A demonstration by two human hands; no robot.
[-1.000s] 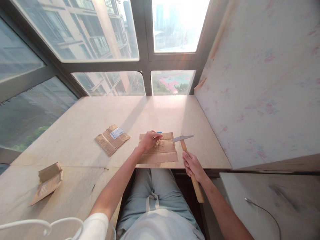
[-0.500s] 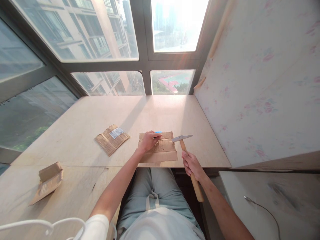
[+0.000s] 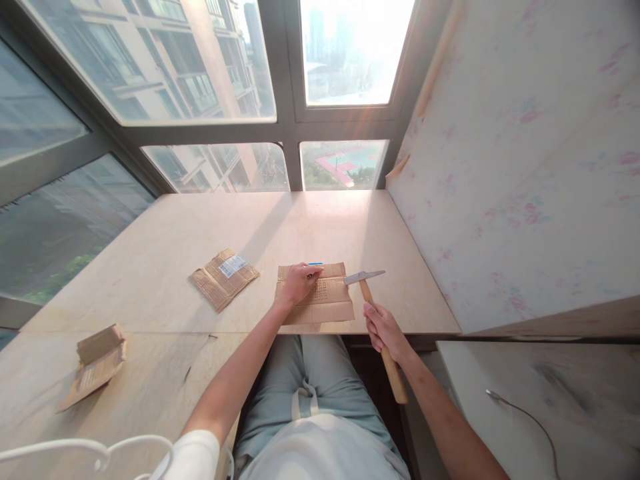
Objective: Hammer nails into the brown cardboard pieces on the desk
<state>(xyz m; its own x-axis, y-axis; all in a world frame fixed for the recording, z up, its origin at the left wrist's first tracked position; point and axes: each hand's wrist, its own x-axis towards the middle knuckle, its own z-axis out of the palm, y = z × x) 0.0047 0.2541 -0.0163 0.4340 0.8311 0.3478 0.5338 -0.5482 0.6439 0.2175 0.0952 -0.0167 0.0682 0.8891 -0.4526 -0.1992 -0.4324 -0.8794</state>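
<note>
Your left hand (image 3: 299, 283) pinches a blue-tipped thing (image 3: 315, 265) on the cardboard sheet (image 3: 331, 305) at the desk's (image 3: 200, 220) near edge. Your right hand (image 3: 384, 328) grips the hammer (image 3: 371, 293) beside it.

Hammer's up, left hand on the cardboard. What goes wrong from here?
1. The left hand pinches a small blue tool on the cardboard, with the hammer poised close beside it. A stray blow would likely hit that hand.
2. The cardboard lies loose near the front edge of the table, pinned only by that hand, so it may slide under a blow.
3. The right hand grips the handle about mid-length, which may cost aim.
</note>
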